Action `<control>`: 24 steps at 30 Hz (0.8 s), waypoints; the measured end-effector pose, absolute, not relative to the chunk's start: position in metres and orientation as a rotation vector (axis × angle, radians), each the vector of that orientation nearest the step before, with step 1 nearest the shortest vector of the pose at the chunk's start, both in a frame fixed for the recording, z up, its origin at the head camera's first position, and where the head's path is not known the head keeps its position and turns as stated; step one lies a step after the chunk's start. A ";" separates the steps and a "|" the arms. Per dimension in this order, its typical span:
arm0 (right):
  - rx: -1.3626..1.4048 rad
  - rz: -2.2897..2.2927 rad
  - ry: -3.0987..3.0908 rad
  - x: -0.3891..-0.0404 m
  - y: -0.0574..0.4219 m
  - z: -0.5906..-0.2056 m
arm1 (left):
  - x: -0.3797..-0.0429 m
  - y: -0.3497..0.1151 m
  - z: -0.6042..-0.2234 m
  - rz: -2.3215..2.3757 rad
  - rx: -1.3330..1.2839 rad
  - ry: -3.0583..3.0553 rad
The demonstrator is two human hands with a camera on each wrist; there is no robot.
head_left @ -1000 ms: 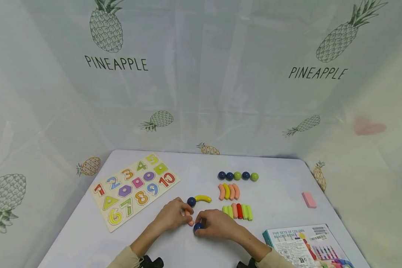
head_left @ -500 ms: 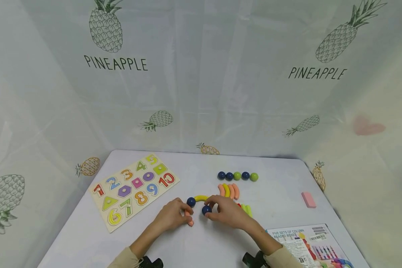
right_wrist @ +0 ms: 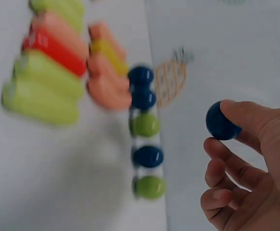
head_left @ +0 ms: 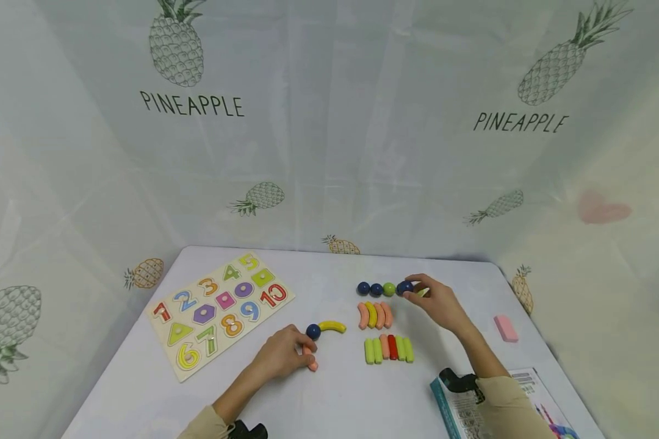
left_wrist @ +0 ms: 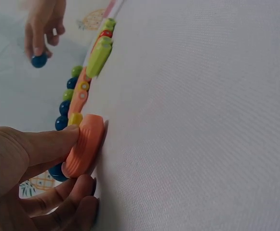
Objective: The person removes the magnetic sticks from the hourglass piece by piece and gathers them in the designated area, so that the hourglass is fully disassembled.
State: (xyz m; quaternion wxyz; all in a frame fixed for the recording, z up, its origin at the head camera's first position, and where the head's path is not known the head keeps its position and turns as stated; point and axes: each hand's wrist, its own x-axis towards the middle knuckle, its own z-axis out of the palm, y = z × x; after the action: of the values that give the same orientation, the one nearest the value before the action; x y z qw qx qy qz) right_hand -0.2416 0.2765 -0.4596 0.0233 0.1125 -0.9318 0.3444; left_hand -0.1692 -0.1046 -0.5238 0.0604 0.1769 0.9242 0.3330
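My left hand [head_left: 282, 352] pinches a curved salmon-coloured bead [left_wrist: 86, 145] between thumb and fingers, low over the table. Beside it lie a round dark blue bead [head_left: 313, 331] and a curved yellow bead [head_left: 332, 327], end to end. My right hand [head_left: 438, 300] is at the back right, with a round dark blue bead [right_wrist: 221, 121] pinched between thumb and fingertip. In the head view this bead overlaps the row of round blue and green beads, hiding part of it. The right wrist view shows it apart from the row, whose near end is a green bead [right_wrist: 151, 187].
In front of that row stand curved salmon and yellow beads [head_left: 381, 315], then green, salmon and red stick beads [head_left: 392, 347]. A number puzzle board [head_left: 219, 311] lies at left. At right are a pink block [head_left: 506, 328] and a printed box [head_left: 450, 408], partly under the right sleeve.
My right hand has carried the blue bead from beside the left hand to the back right, over the round-bead row. The left hand has stayed in place with the salmon bead.
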 end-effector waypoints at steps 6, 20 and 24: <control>0.215 0.909 -2.909 -0.262 0.322 -0.476 | -0.169 -0.105 -0.522 1.012 0.545 2.800; 0.036 0.894 -3.072 -0.283 0.344 -0.507 | -0.167 -0.105 -0.521 1.012 0.539 2.807; -0.005 0.908 -3.090 -0.289 0.345 -0.513 | -0.167 -0.106 -0.520 1.002 0.541 2.812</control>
State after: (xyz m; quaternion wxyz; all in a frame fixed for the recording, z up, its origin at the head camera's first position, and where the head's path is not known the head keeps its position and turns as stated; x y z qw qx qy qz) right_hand -0.2887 0.3445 -0.5132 -0.0395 -0.0016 -0.9587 0.2816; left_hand -0.1670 -0.1055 -0.5203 0.0537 0.1780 0.9256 0.3298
